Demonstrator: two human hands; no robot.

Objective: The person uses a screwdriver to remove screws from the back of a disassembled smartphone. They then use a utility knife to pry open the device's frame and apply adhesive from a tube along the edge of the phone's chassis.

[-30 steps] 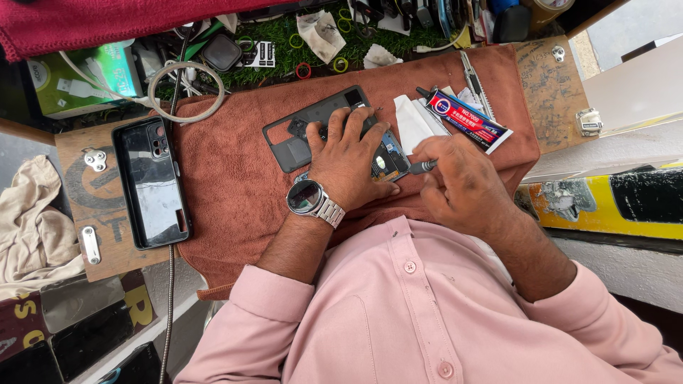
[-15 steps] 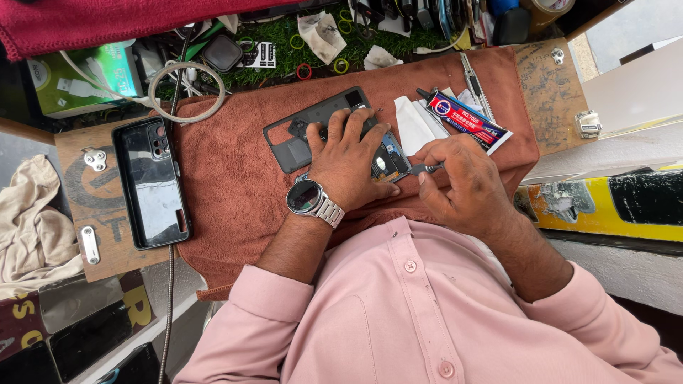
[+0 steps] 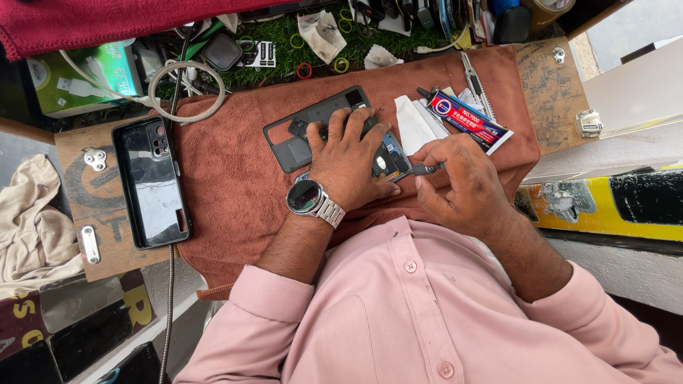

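An opened phone (image 3: 388,158) with its insides showing lies on a brown towel (image 3: 228,185). My left hand (image 3: 348,160), with a silver wristwatch (image 3: 307,197) on the wrist, presses flat on it. A dark grey back cover (image 3: 302,131) lies partly under the fingers of that hand. My right hand (image 3: 462,181) pinches a small dark tool (image 3: 425,168) whose tip meets the phone's right edge. A red and blue glue tube (image 3: 466,121) lies just beyond the right hand, beside a white wipe (image 3: 416,128).
A black phone (image 3: 151,181) lies on a wooden board (image 3: 78,185) to the left. A coiled white cable (image 3: 186,91), coloured rubber rings, a green box (image 3: 78,75) and small parts crowd the far edge. A beige rag (image 3: 32,220) sits at far left.
Both hands stay on the opened phone; the right hand with the tool has shifted only slightly at the phone's edge.
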